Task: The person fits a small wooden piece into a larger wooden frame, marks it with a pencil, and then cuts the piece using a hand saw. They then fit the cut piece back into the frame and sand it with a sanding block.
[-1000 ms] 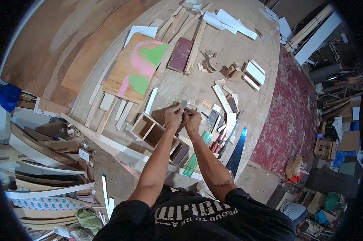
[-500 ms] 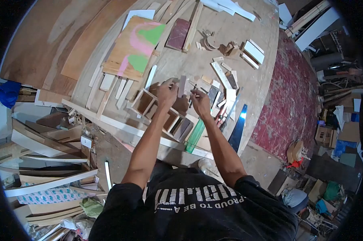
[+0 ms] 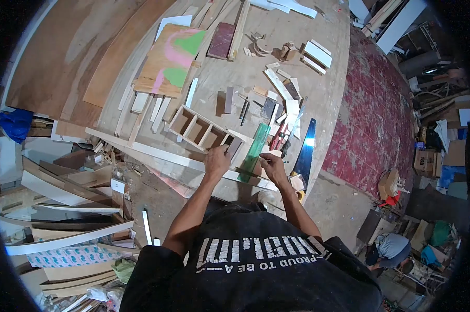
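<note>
My left hand (image 3: 216, 158) is at the near end of a wooden compartment box (image 3: 196, 127), its fingers bent against the box's end by a dark insert. My right hand (image 3: 273, 166) is beside it, with its fingertips at the near end of a green ruler (image 3: 255, 151) and a long white strip (image 3: 157, 155). Whether either hand grips anything is hidden by the knuckles. A small grey wood piece (image 3: 228, 100) lies flat on the table beyond the box, apart from both hands.
A handsaw (image 3: 305, 151) and red-handled pliers (image 3: 277, 140) lie right of the ruler. A pink-and-green painted board (image 3: 172, 60), a dark red block (image 3: 220, 40) and several wood offcuts cover the round table. Scrap boards are stacked at the left. Another person crouches at the lower right (image 3: 388, 248).
Both hands have drawn back from the middle of the table to its near edge. The small grey piece held up before now lies on the table past the box.
</note>
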Action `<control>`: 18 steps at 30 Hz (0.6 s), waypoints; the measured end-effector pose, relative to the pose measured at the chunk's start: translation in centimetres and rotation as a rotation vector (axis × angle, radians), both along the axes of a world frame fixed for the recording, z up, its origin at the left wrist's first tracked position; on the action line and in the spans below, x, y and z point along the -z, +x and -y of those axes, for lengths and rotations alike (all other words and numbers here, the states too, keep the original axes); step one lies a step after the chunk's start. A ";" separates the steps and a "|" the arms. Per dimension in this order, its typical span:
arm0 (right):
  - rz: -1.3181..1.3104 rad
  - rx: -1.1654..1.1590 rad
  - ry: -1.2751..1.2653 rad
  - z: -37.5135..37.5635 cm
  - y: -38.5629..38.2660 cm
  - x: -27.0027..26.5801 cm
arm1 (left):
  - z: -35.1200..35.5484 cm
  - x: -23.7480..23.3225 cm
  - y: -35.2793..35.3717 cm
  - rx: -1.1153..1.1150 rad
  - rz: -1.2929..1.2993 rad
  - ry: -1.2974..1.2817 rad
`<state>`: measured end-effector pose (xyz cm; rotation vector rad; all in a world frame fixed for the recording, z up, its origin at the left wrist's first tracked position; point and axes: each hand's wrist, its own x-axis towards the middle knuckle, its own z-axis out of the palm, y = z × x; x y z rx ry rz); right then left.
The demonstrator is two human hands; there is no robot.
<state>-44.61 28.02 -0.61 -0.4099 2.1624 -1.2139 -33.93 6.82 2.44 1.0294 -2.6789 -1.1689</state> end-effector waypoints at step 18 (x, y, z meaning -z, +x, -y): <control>-0.115 -0.013 -0.060 0.6 -0.1 -1.1 | 1.5 1.5 -1.4 -0.058 0.252 0.324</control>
